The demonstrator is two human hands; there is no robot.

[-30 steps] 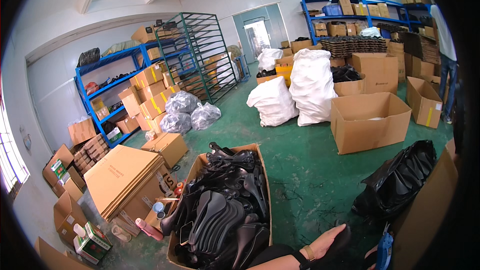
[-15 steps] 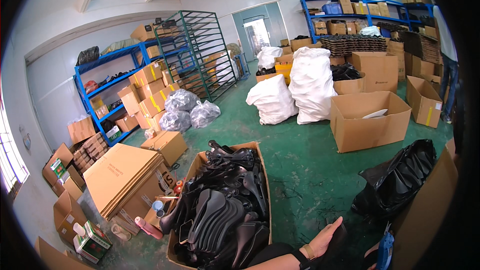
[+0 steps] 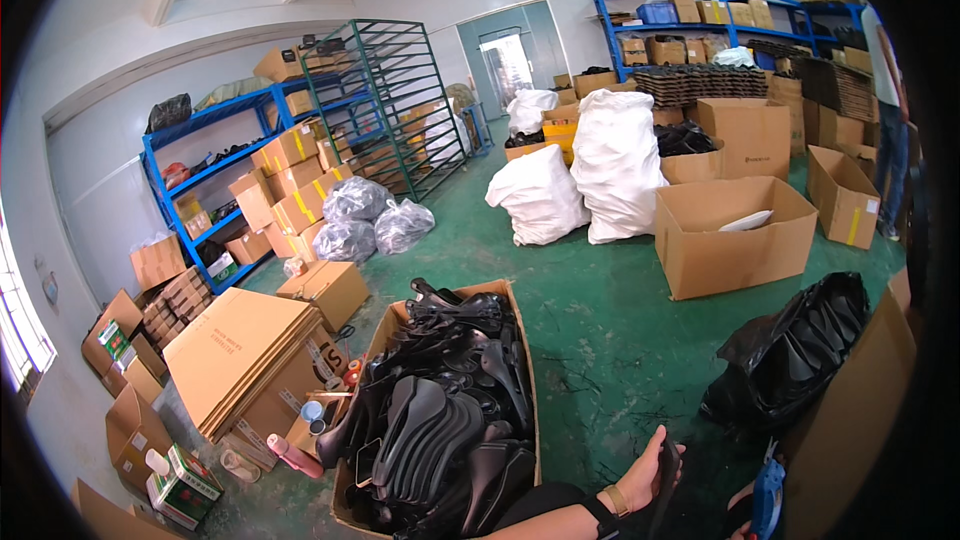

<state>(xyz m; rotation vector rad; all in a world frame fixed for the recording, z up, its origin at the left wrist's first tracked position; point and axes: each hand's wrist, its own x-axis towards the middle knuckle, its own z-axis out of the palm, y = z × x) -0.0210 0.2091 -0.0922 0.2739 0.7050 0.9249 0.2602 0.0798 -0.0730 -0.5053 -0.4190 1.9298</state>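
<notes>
My left hand (image 3: 645,478), with a band on its wrist, reaches in from the lower edge and grips a thin black piece (image 3: 668,490) seen nearly edge-on. It looks like one of the bicycle saddle shells, though much of it is hidden. To its right, a blue-handled hand tool (image 3: 767,496) with a narrow pointed tip is in my right hand (image 3: 738,512), which shows only in part. The tip points up and stands apart from the black piece. Left of my forearm, a carton (image 3: 528,380) is heaped with black saddle shells (image 3: 425,435); a phone (image 3: 367,462) lies among them.
A black plastic bag (image 3: 790,355) sits on the green floor at right, beside a cardboard panel (image 3: 855,410). Thin black scraps (image 3: 610,405) are scattered ahead. Flat cartons (image 3: 240,350), a pink bottle (image 3: 293,455) and white sacks (image 3: 615,165) stand around. Someone in jeans (image 3: 888,175) stands far right.
My left hand has turned and shifted slightly left and up, and more of the black piece shows beside it. The blue tool has moved a little left. The whole view has shifted slightly.
</notes>
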